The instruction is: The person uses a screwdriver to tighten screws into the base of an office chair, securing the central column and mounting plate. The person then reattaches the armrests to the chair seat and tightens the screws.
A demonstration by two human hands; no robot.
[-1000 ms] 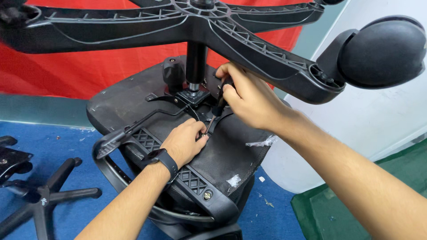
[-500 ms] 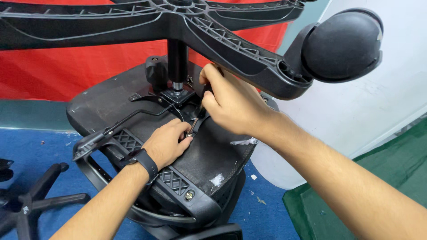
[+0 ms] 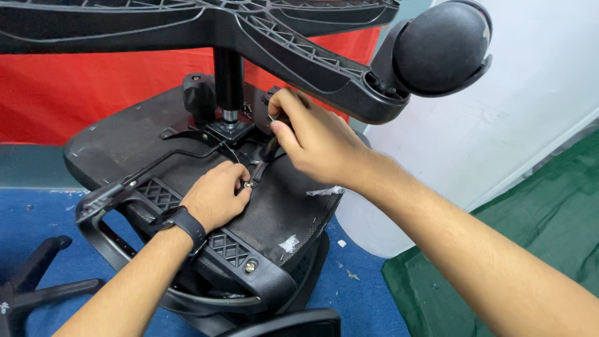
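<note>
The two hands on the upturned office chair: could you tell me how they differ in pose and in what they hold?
The left hand lies low on the seat underside, fingertips pinching a small fastener; the right hand is raised nearer the gas column, gripping a dark-handled tool. The left wrist wears a black watch; the right wrist is bare. Both meet at the same spot on the seat.
</note>
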